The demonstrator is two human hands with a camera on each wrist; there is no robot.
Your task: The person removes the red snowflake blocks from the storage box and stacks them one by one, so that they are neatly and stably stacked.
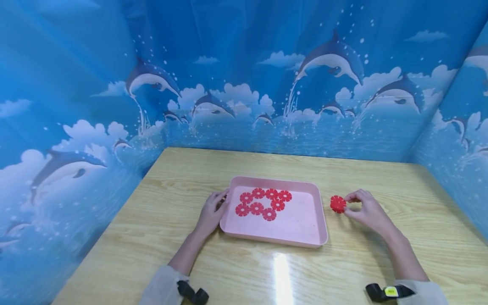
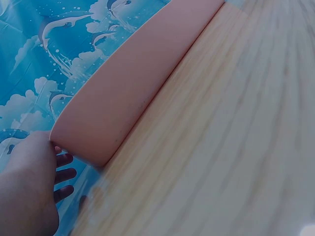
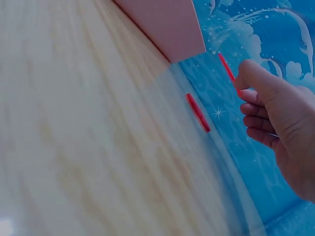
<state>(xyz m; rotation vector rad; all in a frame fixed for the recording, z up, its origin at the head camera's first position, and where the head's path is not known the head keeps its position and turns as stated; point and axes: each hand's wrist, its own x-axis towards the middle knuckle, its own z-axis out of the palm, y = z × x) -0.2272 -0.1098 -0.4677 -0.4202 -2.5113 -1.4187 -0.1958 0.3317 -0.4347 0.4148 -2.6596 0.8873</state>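
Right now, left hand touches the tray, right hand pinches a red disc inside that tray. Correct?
Not inside: the head view shows the right hand pinching the red disc outside the tray, past its right side. The left hand touches the tray.

Pink tray (image 2: 133,93): cut off by the left wrist view's top edge; interior and red discs (image 1: 252,209) hidden behind its wall.
Left hand (image 2: 29,184): cropped at left.
Right hand (image 3: 283,118): cropped at right.
Held red disc (image 3: 227,70): edge-on in the right wrist view (face unseen), lower end covered by fingers.
Yellow label (image 1: 391,291): lettering too small to read.
Tabletop (image 3: 78,147): grain blurred.
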